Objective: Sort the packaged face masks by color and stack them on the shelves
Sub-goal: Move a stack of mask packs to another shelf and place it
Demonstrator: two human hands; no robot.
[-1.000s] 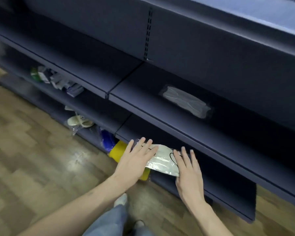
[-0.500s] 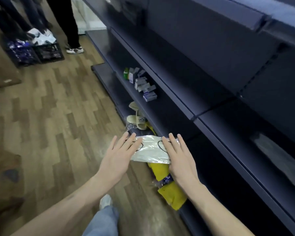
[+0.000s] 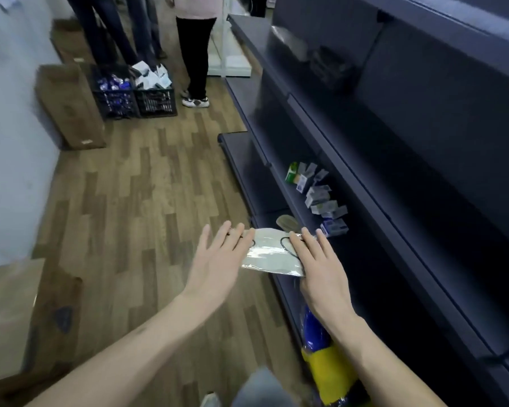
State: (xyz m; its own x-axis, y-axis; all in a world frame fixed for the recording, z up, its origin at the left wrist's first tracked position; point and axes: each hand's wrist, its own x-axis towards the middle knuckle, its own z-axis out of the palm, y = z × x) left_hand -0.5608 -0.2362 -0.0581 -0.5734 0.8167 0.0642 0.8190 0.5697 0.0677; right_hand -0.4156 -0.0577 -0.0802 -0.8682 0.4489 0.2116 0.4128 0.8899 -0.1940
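Beside the dark shelving (image 3: pixel 373 177), front edge: packaged white face mask (image 3: pixel 272 254) carried between both hands.
Left hand (image 3: pixel 218 259) and right hand (image 3: pixel 321 265): fingers straight, palms pressing the pack's ends.

Single head-worn camera, looking forward and down along the dark shelving unit (image 3: pixel 365 177) at its right, floor (image 3: pixel 135 201) leftward, near view.

Glossy clear plastic wraps the mask (image 3: pixel 272 254); matt metal shelves (image 3: pixel 394 177); wood-grain floor (image 3: pixel 147 195).
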